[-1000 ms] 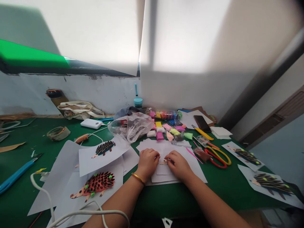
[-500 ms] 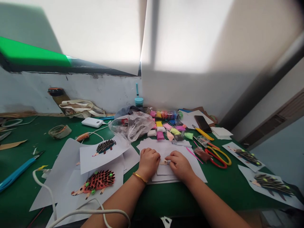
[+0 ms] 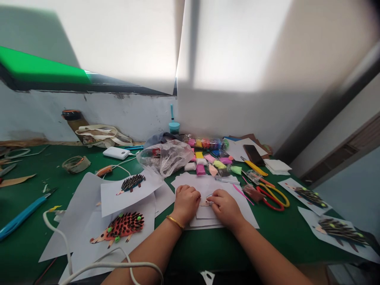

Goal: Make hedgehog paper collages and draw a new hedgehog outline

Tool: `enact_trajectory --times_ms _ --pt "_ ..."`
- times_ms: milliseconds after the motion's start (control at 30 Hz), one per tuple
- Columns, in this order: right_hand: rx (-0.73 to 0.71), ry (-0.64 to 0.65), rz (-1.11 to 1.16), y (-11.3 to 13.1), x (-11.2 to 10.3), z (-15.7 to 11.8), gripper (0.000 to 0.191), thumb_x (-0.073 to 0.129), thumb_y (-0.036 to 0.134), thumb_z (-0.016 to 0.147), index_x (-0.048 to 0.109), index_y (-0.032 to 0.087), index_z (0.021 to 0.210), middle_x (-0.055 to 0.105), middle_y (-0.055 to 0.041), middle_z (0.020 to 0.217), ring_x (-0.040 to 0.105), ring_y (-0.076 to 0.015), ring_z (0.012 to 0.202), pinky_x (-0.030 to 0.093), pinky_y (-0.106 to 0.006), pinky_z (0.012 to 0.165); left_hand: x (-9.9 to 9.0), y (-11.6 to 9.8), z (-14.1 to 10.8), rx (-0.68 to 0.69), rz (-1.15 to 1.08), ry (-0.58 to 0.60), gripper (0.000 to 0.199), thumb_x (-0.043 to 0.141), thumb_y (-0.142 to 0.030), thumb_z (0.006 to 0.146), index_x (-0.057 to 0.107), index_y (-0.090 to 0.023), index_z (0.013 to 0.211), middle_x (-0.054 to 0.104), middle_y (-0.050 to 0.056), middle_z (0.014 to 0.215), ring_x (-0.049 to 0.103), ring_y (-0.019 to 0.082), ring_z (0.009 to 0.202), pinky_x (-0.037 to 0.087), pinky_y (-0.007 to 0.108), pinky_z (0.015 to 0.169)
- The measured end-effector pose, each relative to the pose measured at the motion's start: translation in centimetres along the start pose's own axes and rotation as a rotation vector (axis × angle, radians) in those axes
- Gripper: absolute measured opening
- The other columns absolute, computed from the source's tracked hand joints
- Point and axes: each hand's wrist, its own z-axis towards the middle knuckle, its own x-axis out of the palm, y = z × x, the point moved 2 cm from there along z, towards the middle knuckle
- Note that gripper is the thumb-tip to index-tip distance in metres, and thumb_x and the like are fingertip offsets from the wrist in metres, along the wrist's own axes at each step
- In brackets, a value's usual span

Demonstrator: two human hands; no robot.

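A small beige piece that looks like modelling clay, shaped like a hedgehog's head [image 3: 204, 202], lies on a white sheet of paper [image 3: 206, 213] in front of me. My left hand [image 3: 187, 202] rests on the paper just left of it, fingers curled and their tips near the clay; what they grip, if anything, is hidden. From the right, my right hand [image 3: 224, 206] reaches over the clay with its index fingertip on it and the other fingers bent under. The thumb of that hand is mostly hidden.
Colourful clay packets [image 3: 200, 169] lie behind the paper beside a plastic bag [image 3: 166, 158]. Red-and-yellow scissors [image 3: 271, 198], a yellow cutter [image 3: 255, 167] and a phone [image 3: 253, 154] are rightward. A finished clay hedgehog [image 3: 123, 227] and a white cable [image 3: 118, 264] lie leftward.
Both hands stay nearly in place over the clay. My right index fingertip seems to have shifted very slightly; the whole view has moved a little.
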Motion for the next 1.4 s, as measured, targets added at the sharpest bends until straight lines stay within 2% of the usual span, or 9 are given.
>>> enact_trajectory --times_ms 233,333,567,700,767,900,1000,1100,1400 --pt "-0.023 0.045 0.016 0.1 0.3 0.0 0.029 0.053 0.007 0.077 0.076 0.024 0.083 0.061 -0.004 0.083 0.056 -0.0186 0.082 0.045 -0.032 0.076 0.0 0.0 0.0 -0.007 -0.004 0.015 0.008 0.063 -0.021 0.083 0.069 -0.023 0.079 0.067 0.003 0.083 0.053 0.021 0.091 0.032 0.04 0.089" --pt "0.024 0.013 0.097 0.0 0.0 0.1 0.032 0.049 0.008 0.077 0.076 0.023 0.087 0.062 -0.0049 0.086 0.058 -0.0191 0.086 0.047 -0.032 0.08 -0.1 0.0 0.0 -0.017 -0.014 0.024 0.007 0.063 -0.02 0.082 0.07 -0.024 0.081 0.067 0.003 0.084 0.053 0.022 0.092 0.032 0.041 0.09" --pt "0.411 -0.27 0.395 -3.5 -1.4 0.1 0.037 0.043 0.02 0.078 0.07 0.018 0.103 0.065 -0.0063 0.093 0.061 -0.021 0.089 0.05 -0.035 0.084 -0.9 0.3 0.2 -0.1 -0.098 -0.037 0.001 0.065 -0.022 0.082 0.066 -0.023 0.082 0.066 0.003 0.09 0.054 0.022 0.094 0.035 0.039 0.089" --pt "0.553 -0.362 0.434 -5.5 -2.2 -0.4 0.038 0.043 0.023 0.078 0.069 0.017 0.106 0.065 -0.0063 0.092 0.061 -0.0206 0.086 0.05 -0.035 0.081 -0.7 1.6 0.6 -0.227 -0.211 -0.082 0.012 0.056 -0.027 0.089 0.061 -0.02 0.081 0.064 0.003 0.086 0.056 0.02 0.087 0.04 0.034 0.081" --pt "0.544 -0.346 0.404 -5.9 -2.4 -0.7 0.037 0.043 0.024 0.079 0.069 0.017 0.105 0.066 -0.0066 0.093 0.062 -0.0205 0.086 0.05 -0.036 0.081 -0.4 2.3 0.8 -0.274 -0.29 -0.09 0.015 0.052 -0.026 0.09 0.061 -0.019 0.081 0.064 0.003 0.084 0.056 0.019 0.085 0.041 0.032 0.079" --pt "0.399 -0.242 0.282 -5.7 -2.3 -0.8 0.036 0.043 0.022 0.079 0.07 0.016 0.103 0.068 -0.0086 0.103 0.062 -0.0217 0.096 0.049 -0.038 0.09 -0.3 3.0 1.1 -0.338 -0.396 -0.14 0.009 0.053 -0.021 0.085 0.061 -0.019 0.083 0.064 0.003 0.086 0.057 0.018 0.084 0.043 0.03 0.077" --pt "0.348 -0.12 0.182 -5.1 -1.9 -0.8 0.043 0.044 0.018 0.079 0.066 0.017 0.115 0.068 -0.0079 0.114 0.06 -0.0218 0.108 0.044 -0.039 0.099 -0.5 3.0 1.1 -0.362 -0.413 -0.163 0.008 0.055 -0.023 0.084 0.06 -0.019 0.079 0.064 0.002 0.083 0.057 0.018 0.082 0.044 0.03 0.075" --pt "0.355 -0.031 0.094 -4.6 -1.8 -0.8 0.047 0.044 0.015 0.08 0.063 0.019 0.122 0.07 -0.0064 0.11 0.061 -0.0215 0.105 0.045 -0.038 0.097 -0.6 2.9 1.0 -0.369 -0.407 -0.169 0.013 0.057 -0.029 0.084 0.058 -0.019 0.075 0.063 0.002 0.08 0.057 0.018 0.079 0.043 0.031 0.074" --pt "0.388 -0.049 -0.004 -4.8 -2.0 -0.8 0.044 0.043 0.015 0.079 0.066 0.019 0.116 0.071 -0.006 0.102 0.062 -0.0227 0.098 0.046 -0.038 0.09 -0.5 3.0 1.0 -0.359 -0.338 -0.124 0.02 0.051 -0.031 0.09 0.06 -0.019 0.077 0.063 0.003 0.082 0.057 0.018 0.08 0.041 0.03 0.074"
